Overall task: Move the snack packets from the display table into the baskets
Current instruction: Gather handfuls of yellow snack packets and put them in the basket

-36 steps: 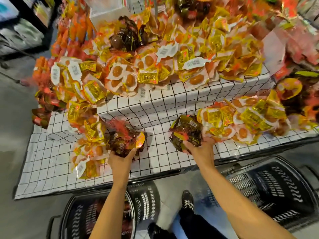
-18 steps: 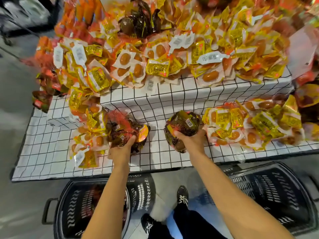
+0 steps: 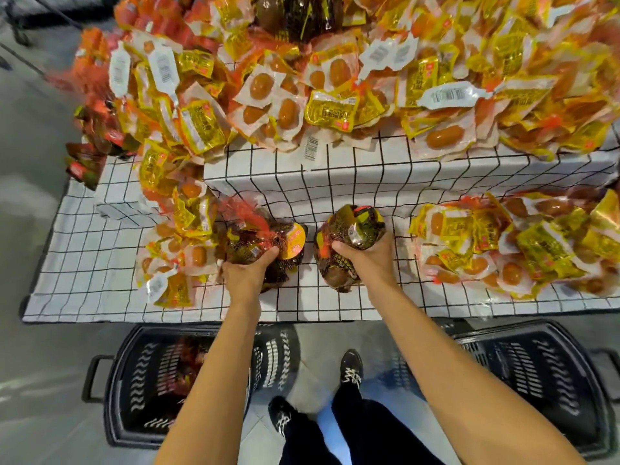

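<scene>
White black-grid tablecloth [image 3: 335, 182]; black baskets [image 3: 141, 380].

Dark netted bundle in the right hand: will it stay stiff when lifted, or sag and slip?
Probably sags: the netted bundle is a lumpy cluster of separate glossy packets in mesh, not rigid. Slipping seems unlikely, since the right hand curls its fingers into the mesh. It may be fairly heavy for its size, being tightly packed.

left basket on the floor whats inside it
Dark red snack packets show inside the left basket. The left forearm crosses above it and hides the middle, so their number cannot be told.
</scene>
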